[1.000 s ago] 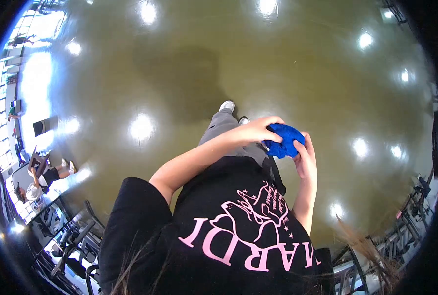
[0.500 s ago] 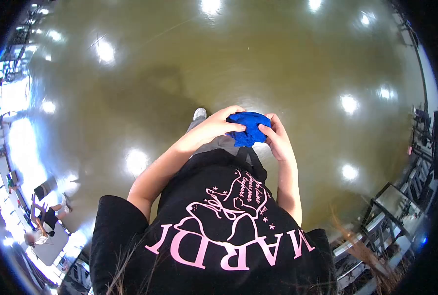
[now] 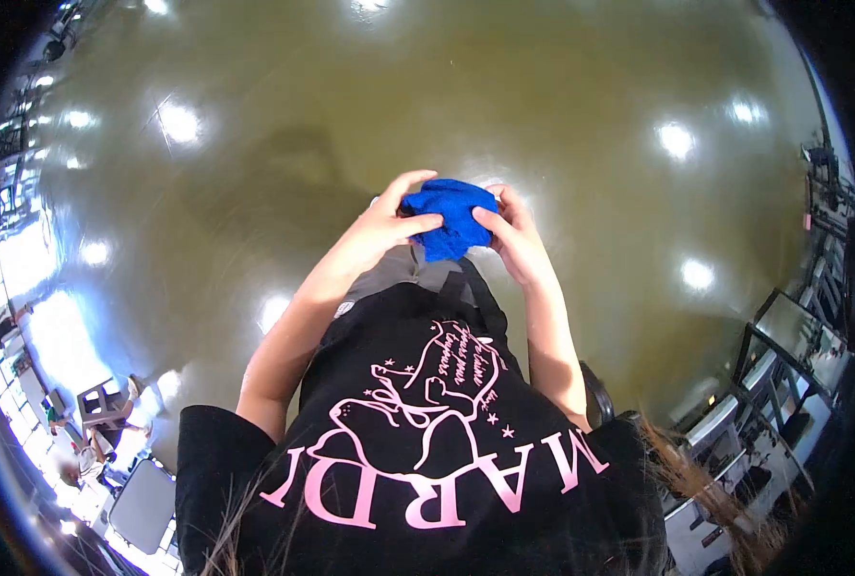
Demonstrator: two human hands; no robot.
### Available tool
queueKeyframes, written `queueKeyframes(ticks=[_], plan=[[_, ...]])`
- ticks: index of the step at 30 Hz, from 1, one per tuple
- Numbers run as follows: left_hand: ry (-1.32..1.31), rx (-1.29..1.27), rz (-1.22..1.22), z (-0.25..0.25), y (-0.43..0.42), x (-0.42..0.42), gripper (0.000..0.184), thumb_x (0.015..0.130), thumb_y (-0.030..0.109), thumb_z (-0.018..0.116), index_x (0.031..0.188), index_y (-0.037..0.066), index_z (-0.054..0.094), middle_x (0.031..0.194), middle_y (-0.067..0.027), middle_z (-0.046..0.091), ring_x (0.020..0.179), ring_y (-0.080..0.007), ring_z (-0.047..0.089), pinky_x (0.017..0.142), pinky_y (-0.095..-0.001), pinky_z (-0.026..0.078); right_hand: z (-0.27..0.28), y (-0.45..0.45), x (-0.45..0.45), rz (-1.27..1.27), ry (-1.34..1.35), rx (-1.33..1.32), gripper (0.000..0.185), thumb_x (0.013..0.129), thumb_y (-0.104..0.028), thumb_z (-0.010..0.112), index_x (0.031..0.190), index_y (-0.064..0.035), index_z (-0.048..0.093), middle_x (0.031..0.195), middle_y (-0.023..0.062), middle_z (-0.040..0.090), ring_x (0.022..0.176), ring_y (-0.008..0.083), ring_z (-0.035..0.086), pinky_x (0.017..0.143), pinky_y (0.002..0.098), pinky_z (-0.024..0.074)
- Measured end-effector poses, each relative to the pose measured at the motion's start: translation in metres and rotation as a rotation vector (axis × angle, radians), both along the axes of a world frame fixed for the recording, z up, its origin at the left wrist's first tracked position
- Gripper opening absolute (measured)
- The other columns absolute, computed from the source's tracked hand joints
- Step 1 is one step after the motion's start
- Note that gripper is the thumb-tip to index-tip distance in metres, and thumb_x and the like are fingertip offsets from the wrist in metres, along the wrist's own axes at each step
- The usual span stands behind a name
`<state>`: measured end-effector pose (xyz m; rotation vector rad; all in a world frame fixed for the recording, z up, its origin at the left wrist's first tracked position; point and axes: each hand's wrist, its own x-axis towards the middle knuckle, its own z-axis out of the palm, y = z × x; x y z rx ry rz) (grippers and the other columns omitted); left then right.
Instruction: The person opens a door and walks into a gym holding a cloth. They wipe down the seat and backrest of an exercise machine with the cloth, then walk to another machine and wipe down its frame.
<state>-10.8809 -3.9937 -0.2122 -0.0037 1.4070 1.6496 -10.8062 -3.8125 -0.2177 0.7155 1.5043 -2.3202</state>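
A crumpled blue cloth [image 3: 454,213] is held up in front of my body between both hands. My left hand [image 3: 395,217] grips its left side, thumb pressed on the near face and fingers around the far edge. From the right, my right hand [image 3: 512,230] pinches it, with the thumb on top and the other fingers partly hidden behind. One corner of the cloth hangs down toward my waist. Whether anything is wrapped inside cannot be seen.
Glossy olive floor [image 3: 562,106] with light reflections spreads ahead of me. At the lower left, a person [image 3: 92,456] sits near a stool [image 3: 104,408] and a grey chair [image 3: 142,506]. Dark metal frames and tables [image 3: 773,384] line the right side.
Both hands and the cloth have shifted a little left and up in the view. The floor and surroundings have turned slightly with my head. The grip looks much the same.
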Motion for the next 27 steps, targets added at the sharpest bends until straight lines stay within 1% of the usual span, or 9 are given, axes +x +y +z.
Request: queueKeyframes(ticks=[1,4,5,11,14,17,20,23,27], plan=[[-0.04,-0.016,0.018,0.004,0.0,0.001,0.053,0.076,0.013,0.062,0.122,0.01,0.036,0.109,-0.0107,0.046,0.094,-0.0185,0.05,0.076,-0.0312,0.047,0.001,0.002,0.0,0.003,0.006,-0.004,0.026,0.077,-0.024,0.06,0.095,-0.0107,0.046,0.082,-0.0012,0.049,0.072,0.0049,0.046,0.059,0.0187,0.0377],[-0.087,-0.008,0.06,0.005,-0.005,0.0,0.054,0.075,0.018,0.064,0.122,0.01,0.038,0.108,-0.0079,0.048,0.093,-0.016,0.049,0.074,-0.0304,0.045,0.008,0.002,-0.004,0.016,0.034,0.02,0.026,0.078,-0.024,0.06,0.095,-0.0096,0.046,0.08,-0.0013,0.051,0.071,0.005,0.047,0.058,0.0192,0.0384],[-0.094,0.029,0.098,0.005,-0.005,0.001,0.052,0.076,0.018,0.063,0.121,0.009,0.038,0.108,-0.008,0.048,0.095,-0.0161,0.049,0.076,-0.0308,0.045,0.013,0.003,-0.006,0.024,0.048,0.016,0.026,0.078,-0.024,0.06,0.095,-0.0092,0.046,0.079,-0.0013,0.052,0.07,0.0049,0.048,0.057,0.0192,0.0382],[-0.131,0.124,0.151,0.021,-0.006,0.01,0.043,0.08,0.017,0.059,0.116,0.001,0.042,0.107,-0.008,0.05,0.097,-0.0154,0.05,0.078,-0.0307,0.045,0.026,0.009,-0.002,0.079,0.122,0.016,0.025,0.079,-0.02,0.06,0.095,-0.0074,0.046,0.075,-0.0016,0.054,0.065,0.0035,0.047,0.053,0.0179,0.0368],[-0.126,0.15,0.181,0.023,-0.004,0.022,0.039,0.081,0.015,0.057,0.114,0.0,0.043,0.105,-0.0079,0.05,0.095,-0.015,0.051,0.079,-0.0306,0.045,0.031,0.014,0.002,0.117,0.146,0.014,0.025,0.079,-0.02,0.06,0.097,-0.0074,0.046,0.075,-0.0014,0.054,0.065,0.0031,0.047,0.053,0.0175,0.0373],[-0.108,0.142,0.219,0.023,-0.003,0.034,0.036,0.082,0.015,0.056,0.112,0.0,0.043,0.103,-0.0082,0.051,0.095,-0.0156,0.052,0.079,-0.0319,0.046,0.036,0.016,0.003,0.143,0.158,0.016,0.026,0.08,-0.02,0.06,0.097,-0.0073,0.046,0.076,-0.0009,0.054,0.066,0.0034,0.048,0.054,0.0175,0.0384],[-0.154,0.229,0.24,0.027,-0.004,0.039,0.036,0.082,0.016,0.055,0.112,0.001,0.043,0.102,-0.0088,0.05,0.095,-0.0164,0.051,0.079,-0.0336,0.047,0.042,0.013,0.004,0.166,0.15,0.018,0.026,0.08,-0.02,0.06,0.098,-0.0073,0.046,0.078,-0.0004,0.054,0.068,0.0041,0.05,0.055,0.0174,0.0395],[-0.128,0.178,0.21,0.032,-0.011,0.038,0.04,0.084,0.02,0.05,0.116,0.0,0.038,0.108,-0.0113,0.048,0.096,-0.0179,0.053,0.078,-0.0343,0.047,0.048,0.009,0.0,0.194,0.139,0.016,0.025,0.08,-0.019,0.059,0.098,-0.0072,0.046,0.079,0.0,0.055,0.069,0.0046,0.05,0.056,0.0176,0.0404],[-0.15,0.188,0.167,0.047,-0.02,0.031,0.04,0.084,0.021,0.05,0.117,0.001,0.037,0.108,-0.0114,0.047,0.095,-0.0184,0.053,0.076,-0.0372,0.048,0.063,-0.003,-0.002,0.164,0.126,0.004,0.023,0.081,-0.019,0.057,0.098,-0.0071,0.046,0.079,0.0007,0.054,0.07,0.0049,0.051,0.058,0.0184,0.0418]])
